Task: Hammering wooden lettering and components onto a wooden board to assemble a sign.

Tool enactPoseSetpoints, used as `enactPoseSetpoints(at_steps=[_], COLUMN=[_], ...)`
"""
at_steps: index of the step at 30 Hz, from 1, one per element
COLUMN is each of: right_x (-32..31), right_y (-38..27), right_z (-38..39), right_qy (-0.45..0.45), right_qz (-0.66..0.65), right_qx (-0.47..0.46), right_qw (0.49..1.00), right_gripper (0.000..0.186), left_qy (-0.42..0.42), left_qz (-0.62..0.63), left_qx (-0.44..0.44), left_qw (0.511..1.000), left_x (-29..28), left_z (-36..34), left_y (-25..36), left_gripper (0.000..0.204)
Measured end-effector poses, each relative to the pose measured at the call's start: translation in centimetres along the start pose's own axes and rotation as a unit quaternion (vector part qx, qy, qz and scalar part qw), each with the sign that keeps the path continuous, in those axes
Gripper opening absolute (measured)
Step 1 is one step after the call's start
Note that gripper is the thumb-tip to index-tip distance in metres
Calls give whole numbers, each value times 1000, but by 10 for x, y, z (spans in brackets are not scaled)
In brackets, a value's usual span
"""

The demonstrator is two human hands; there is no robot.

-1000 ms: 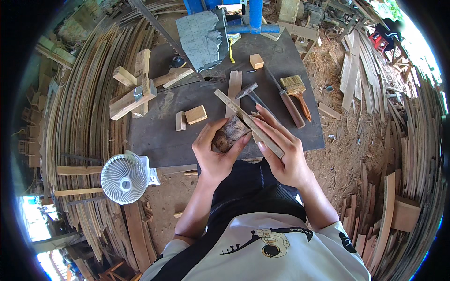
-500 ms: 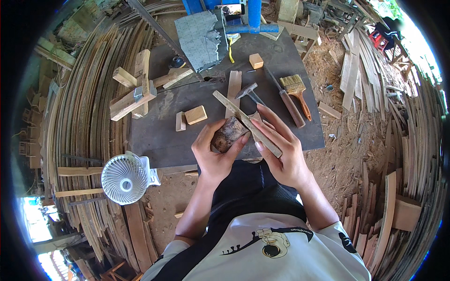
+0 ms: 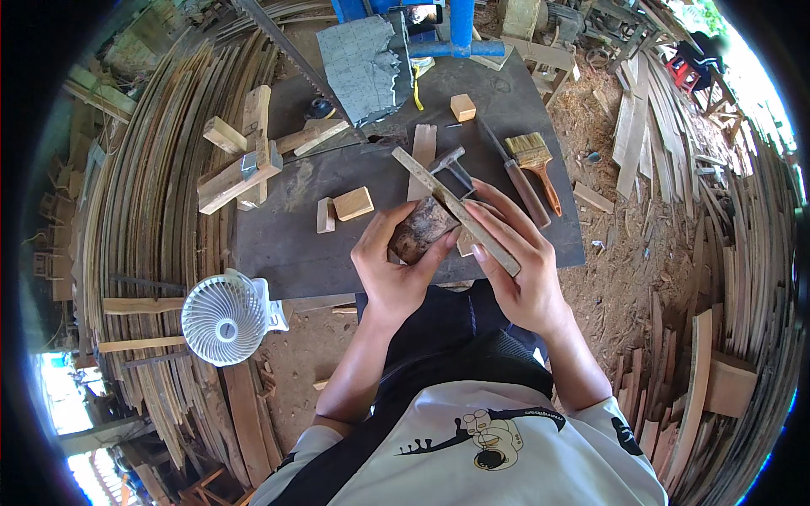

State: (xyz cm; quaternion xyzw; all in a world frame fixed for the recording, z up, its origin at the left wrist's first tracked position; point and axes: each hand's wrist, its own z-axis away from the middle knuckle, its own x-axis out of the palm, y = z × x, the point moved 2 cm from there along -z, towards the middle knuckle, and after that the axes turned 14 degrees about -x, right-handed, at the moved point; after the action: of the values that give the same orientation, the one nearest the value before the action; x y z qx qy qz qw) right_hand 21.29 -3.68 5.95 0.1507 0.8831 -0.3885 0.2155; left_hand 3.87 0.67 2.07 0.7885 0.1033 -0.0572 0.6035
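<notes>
At frame centre, our left hand (image 3: pixel 390 274) clutches a brown wood chunk (image 3: pixel 419 234) steady, while our right hand (image 3: pixel 516 274) grips a wooden strip (image 3: pixel 456 211) laid across it, perhaps for rubbing.

Brown lump (image 3: pixel 419 232) half hidden under wooden strip (image 3: pixel 456 211)

My left hand (image 3: pixel 392 274) and right hand (image 3: pixel 519 282): bare, no rings or gloves. Behind them, bare forearms; white short-sleeved shirt with black cartoon print; dark strap across chest.
</notes>
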Motion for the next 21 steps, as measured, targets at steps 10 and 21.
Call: enactPoseSetpoints(at_steps=[10,21], right_x=[-4,-3], right_y=[0,-1], right_z=[-2,-3], right_qy=[15,-2], right_qz=[3,16], right_qx=[5,-16], right_qw=[1000,1000], right_gripper=[48,51], left_qy=[10,12], left_qz=[-21,-2], left_qx=[29,25], left_qw=[999,1000], left_x=[2,1], left_z=[-5,-3], left_y=[7,2], left_gripper=[45,45])
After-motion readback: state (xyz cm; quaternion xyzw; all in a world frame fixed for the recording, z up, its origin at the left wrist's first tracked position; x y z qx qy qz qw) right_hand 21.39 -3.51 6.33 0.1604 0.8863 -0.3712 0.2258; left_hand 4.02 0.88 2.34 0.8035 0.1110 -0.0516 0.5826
